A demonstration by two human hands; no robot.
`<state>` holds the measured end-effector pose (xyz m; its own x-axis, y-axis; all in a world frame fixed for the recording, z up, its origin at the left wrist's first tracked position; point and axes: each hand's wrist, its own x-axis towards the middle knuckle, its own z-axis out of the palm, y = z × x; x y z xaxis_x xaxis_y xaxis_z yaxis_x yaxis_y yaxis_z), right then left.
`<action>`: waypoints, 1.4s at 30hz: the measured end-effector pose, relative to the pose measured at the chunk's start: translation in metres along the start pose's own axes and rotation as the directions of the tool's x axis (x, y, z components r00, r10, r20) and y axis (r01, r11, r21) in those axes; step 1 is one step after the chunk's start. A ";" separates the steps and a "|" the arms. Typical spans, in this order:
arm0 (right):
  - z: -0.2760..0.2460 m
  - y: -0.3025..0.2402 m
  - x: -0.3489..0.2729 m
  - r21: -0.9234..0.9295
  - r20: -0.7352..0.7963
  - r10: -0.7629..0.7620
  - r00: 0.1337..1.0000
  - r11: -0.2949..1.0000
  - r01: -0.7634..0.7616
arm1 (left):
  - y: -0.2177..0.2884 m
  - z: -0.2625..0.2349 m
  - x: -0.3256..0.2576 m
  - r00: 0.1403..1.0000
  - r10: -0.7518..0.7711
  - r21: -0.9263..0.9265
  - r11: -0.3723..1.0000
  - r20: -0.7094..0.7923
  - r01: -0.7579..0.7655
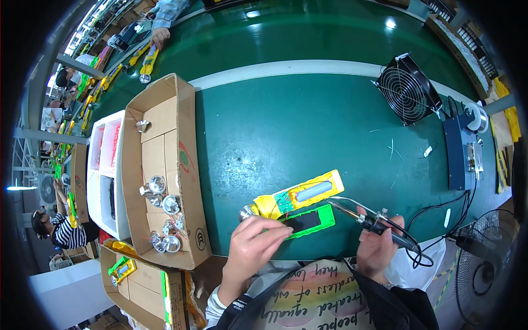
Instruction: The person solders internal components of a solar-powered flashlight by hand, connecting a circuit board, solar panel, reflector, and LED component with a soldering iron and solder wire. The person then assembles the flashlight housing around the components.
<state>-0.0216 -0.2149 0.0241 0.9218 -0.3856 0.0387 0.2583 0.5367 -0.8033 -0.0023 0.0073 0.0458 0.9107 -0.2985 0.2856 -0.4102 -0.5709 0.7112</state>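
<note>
My left hand [256, 245] has its thumb and fingers pinched together at the left end of a green plastic casing half [325, 215] with a black panel [304, 221] inside. What the fingertips grip is hidden. Just beyond lies a yellow flashlight body [266, 207], open, showing a grey cylindrical battery [314, 191] and a small green circuit board [284, 202] with thin wires. A silver lamp reflector [247, 212] sits at its left end, partly behind my hand. My right hand [379, 242] is closed around a soldering iron [379, 225], its tip pointing left near the casing's right end.
At left, a cardboard box [187, 165] holds several silver reflectors [171, 204], beside white foam trays [98, 177]. A black fan [408, 91] and a blue-grey soldering unit [455, 157] with a solder spool [476, 117] stand right. Across the bench is another person's hand [160, 37].
</note>
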 end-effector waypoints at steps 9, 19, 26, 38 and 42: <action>-0.040 -0.024 0.016 -0.313 -0.100 -0.060 0.993 0.949 0.026 | 0.007 0.032 0.016 0.998 0.044 0.152 0.987 0.042 -0.050; -0.045 -0.020 0.016 -0.497 -0.169 -0.131 0.977 0.867 0.031 | 0.005 0.043 0.011 0.996 0.049 0.315 0.949 -0.072 -0.023; -0.046 -0.015 0.020 -0.598 -0.138 -0.161 0.977 0.800 0.047 | 0.005 0.045 0.007 0.994 0.001 0.282 0.959 -0.111 0.030; -0.054 -0.010 0.021 -0.632 -0.161 -0.169 0.972 0.775 0.030 | 0.007 0.048 0.003 0.993 -0.032 0.289 0.955 -0.113 0.064; -0.050 -0.014 0.020 -0.579 -0.169 -0.178 0.969 0.814 0.049 | 0.009 0.050 0.005 0.989 -0.044 0.281 0.956 -0.141 0.082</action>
<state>-0.0208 -0.2677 0.0063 0.7991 -0.5959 0.0802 0.0874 -0.0170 -0.9960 -0.0040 -0.0372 0.0210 0.9255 -0.1623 0.3422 -0.3312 -0.7851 0.5234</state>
